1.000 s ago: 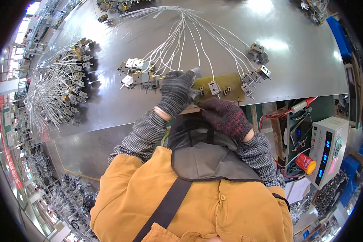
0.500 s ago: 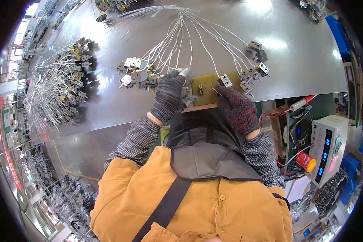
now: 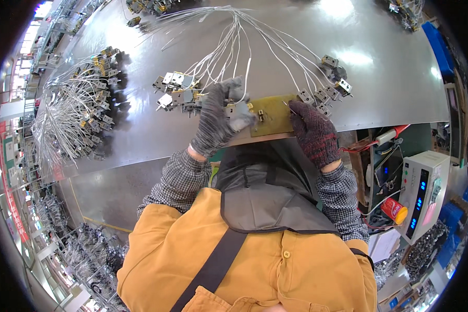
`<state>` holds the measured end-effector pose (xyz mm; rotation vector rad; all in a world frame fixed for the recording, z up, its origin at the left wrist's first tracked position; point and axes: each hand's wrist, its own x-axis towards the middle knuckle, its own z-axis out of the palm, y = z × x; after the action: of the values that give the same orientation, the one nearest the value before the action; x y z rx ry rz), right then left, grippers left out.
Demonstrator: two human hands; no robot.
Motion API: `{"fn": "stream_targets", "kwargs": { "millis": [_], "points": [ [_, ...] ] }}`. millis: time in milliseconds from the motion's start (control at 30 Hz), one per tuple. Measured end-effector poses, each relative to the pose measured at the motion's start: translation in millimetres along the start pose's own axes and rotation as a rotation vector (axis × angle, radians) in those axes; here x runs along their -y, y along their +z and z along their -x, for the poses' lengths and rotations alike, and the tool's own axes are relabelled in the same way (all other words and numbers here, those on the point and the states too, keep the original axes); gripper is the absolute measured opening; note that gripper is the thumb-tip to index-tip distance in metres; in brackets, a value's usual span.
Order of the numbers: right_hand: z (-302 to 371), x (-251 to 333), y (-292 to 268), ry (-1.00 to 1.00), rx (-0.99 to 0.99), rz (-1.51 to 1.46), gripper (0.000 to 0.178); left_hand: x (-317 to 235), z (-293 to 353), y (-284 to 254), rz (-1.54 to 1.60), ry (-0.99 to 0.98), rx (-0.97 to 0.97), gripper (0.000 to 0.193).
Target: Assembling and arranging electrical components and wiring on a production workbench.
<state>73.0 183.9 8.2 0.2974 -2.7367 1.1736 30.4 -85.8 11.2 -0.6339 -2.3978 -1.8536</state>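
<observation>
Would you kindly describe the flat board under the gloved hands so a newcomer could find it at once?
Start at the grey metal table and follow its near edge to the two gloved hands. Between them lies the board, partly under the right hand. It is the only flat, yellowish-brown rectangle among small wired metal parts.

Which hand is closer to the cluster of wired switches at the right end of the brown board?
The right hand: its fingertips touch that cluster of wired switches. The left hand holds a grey switch at the brown board's left end.
</observation>
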Motion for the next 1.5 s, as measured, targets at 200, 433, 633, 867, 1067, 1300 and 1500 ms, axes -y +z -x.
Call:
{"fn": "stream_targets", "kwargs": {
  "millis": [200, 433, 633, 867, 1067, 1300, 1500],
  "points": [
    [1.0, -6.5, 1.0, 0.05, 0.103, 0.01, 0.026, -40.6, -3.9, 12.1, 0.557, -0.145, -0.086, 0.055],
    [-12.3, -15.3, -1.7, 0.075, 0.117, -0.002, 0.027, -8.8, -31.3, 16.5, -0.504, -0.082, 0.342, 0.046],
    [-5.2, -13.7, -5.4, 0.089, 0.133, -0.094, 0.027, -19.3, -36.5, 24.2, -0.798, -0.069, 0.506, 0.046],
    [0.6, 25.5, -15.2, -0.082, 0.162, -0.103, 0.026, -5.5, -16.0, 41.7, -0.842, -0.019, 0.374, 0.055],
    [-4.9, 34.9, -14.1, -0.16, 0.148, 0.121, 0.022, -6.8, -22.0, 48.4, -0.887, -0.052, 0.408, 0.058],
    [-8.4, 42.4, -15.9, -0.066, 0.183, 0.252, 0.018, 4.6, -26.6, 52.5, -0.879, 0.028, 0.405, 0.055],
    [-3.6, 38.1, -16.7, -0.02, 0.159, 0.16, 0.017, 2.3, -29.9, 57.5, -0.86, 0.087, 0.408, 0.055]
  ]
}}
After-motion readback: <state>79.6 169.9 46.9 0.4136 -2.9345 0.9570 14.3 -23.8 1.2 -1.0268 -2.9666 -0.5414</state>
